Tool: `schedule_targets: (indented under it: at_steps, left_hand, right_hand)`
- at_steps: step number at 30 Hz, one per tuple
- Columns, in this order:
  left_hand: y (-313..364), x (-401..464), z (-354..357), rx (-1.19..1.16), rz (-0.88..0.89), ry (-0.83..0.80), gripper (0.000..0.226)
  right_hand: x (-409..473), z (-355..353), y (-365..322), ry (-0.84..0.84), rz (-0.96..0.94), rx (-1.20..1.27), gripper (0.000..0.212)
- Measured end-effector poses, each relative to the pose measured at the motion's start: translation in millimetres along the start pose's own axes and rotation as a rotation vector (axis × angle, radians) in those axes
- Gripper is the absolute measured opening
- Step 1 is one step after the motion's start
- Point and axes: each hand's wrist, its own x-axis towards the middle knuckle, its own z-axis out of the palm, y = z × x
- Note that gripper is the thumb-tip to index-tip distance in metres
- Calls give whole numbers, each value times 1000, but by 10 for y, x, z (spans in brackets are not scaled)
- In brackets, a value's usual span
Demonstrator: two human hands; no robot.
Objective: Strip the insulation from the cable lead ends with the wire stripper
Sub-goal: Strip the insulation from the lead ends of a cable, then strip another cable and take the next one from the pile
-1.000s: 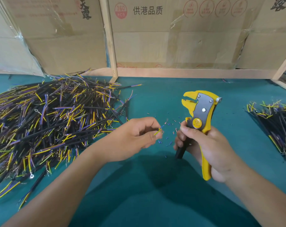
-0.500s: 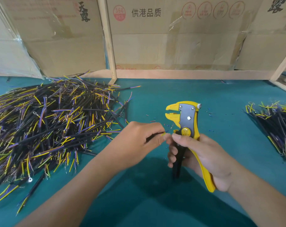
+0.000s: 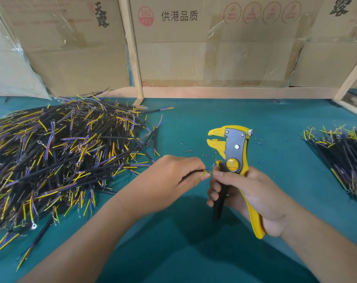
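My left hand [image 3: 174, 176] pinches a black cable [image 3: 190, 172] whose yellow and blue lead ends stick out past my fingertips to the right. My right hand [image 3: 245, 193] grips the handles of a yellow and black wire stripper [image 3: 231, 152], held upright with its jaws pointing left and a little apart. The thumb and forefinger of my right hand touch the lead ends. The leads lie below the jaws, not in them. Most of the cable is hidden inside my left hand.
A big heap of black cables [image 3: 57, 158] with yellow and purple leads covers the left of the teal table [image 3: 194, 252]. A smaller cable pile [image 3: 343, 156] lies at the right edge. Insulation scraps [image 3: 194, 150] dot the cloth near the stripper. Cardboard boxes [image 3: 214, 48] and wooden rails close the back.
My right hand has brought the stripper left and down toward my left hand. My two hands now meet at the lead ends, where they were apart a second ago.
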Motion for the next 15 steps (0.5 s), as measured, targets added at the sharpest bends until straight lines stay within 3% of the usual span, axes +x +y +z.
schedule_targets:
  at_steps: [6, 15]
  left_hand:
    - [-78, -40, -42, -107, -65, -122, 20]
    - [-98, -39, -56, -719, -389, -221, 25]
  right_hand:
    - [8, -37, -38, 25, 27, -8, 6]
    - [58, -136, -82, 92, 62, 38, 18]
